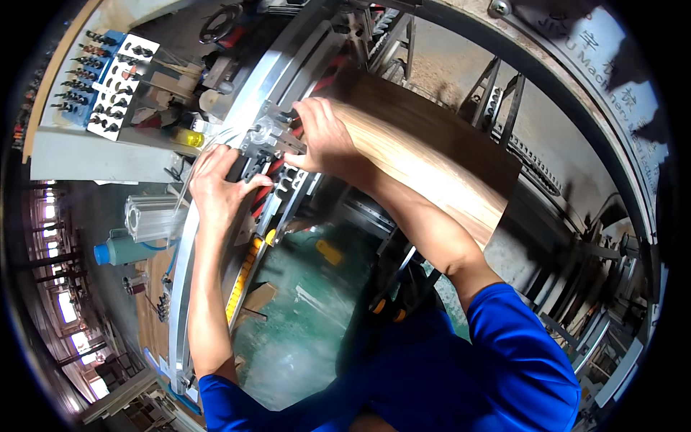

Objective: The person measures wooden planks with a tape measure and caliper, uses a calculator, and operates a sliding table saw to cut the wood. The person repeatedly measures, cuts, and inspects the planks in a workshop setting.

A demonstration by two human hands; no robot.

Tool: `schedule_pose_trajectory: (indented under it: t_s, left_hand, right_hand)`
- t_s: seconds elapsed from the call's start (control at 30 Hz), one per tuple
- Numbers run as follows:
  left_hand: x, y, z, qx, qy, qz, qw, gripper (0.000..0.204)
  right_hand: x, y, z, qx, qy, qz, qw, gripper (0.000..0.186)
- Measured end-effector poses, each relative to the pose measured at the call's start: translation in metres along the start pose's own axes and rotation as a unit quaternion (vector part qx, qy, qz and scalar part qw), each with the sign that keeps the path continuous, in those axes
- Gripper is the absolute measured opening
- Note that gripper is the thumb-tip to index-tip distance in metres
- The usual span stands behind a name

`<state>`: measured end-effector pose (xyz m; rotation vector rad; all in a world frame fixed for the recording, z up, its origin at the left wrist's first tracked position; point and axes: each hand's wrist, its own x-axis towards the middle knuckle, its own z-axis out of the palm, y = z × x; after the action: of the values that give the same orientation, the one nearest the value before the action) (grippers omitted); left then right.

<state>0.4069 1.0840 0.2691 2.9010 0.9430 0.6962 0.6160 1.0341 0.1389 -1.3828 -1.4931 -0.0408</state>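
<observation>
Both hands right in at the metal fixture!

Live from the head view: leaning in with both arms towards a metal fixture [263, 135] seated beside a long silver rail [263, 79], squarely between the hands. Showing the left hand [214, 189] at its near left side, thumb spread wide of the curled fingers, open across the gap. Over to the right hand [325, 138], astride the other side, thumb and fingers well parted; cannot tell whether pressing or gripping there. Stretching away rightward from that wrist, in strong light and shadow: a wooden board [425, 169]. Spotted further left, a white-and-blue rack [115, 90] full of dark bits, then a teal bottle [129, 247] with a blue cap. Lower down, a yellow scale strip [245, 277] beside green floor [309, 309].
</observation>
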Motion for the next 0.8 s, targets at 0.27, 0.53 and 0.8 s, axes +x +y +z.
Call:
schedule_pose_trajectory:
  t_s: [0.27, 0.53, 0.8]
  left_hand:
    - [-0.004, -0.005, -0.001, 0.016, -0.016, 0.036, 0.999, 0.063]
    - [-0.023, -0.019, 0.007, 0.050, 0.026, 0.106, 0.993, 0.032]
    - [-0.027, 0.005, 0.016, 0.072, 0.079, 0.079, 0.991, 0.026]
  right_hand:
    - [-0.011, 0.000, -0.005, -0.029, -0.034, 0.043, 0.998, 0.099]
    - [-0.147, 0.021, -0.082, -0.194, -0.188, 0.132, 0.954, 0.096]
    - [-0.192, 0.010, -0.124, -0.251, -0.188, 0.178, 0.933, 0.083]
